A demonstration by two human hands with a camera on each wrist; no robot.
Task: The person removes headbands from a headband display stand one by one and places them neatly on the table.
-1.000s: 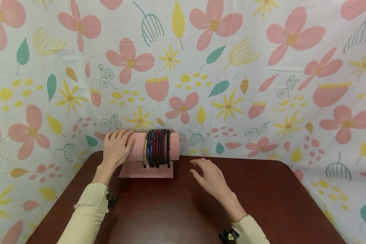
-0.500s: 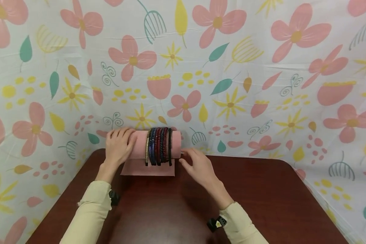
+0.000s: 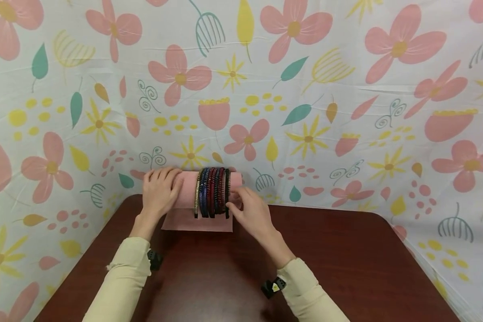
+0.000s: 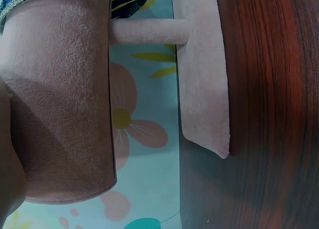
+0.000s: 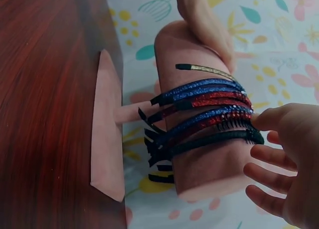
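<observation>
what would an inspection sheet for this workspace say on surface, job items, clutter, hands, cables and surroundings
Surface: dark reddish-brown table with wood grain.
Job items: pink stand upright on the table; gold, blue, red and black headbands around its roll.
Clutter: nothing seen.
Hands: left hand holds the roll's left end; right hand is at the rightmost, black headband, grip unclear.
Cables: nothing seen.
Surroundings: floral sheet behind the table.
</observation>
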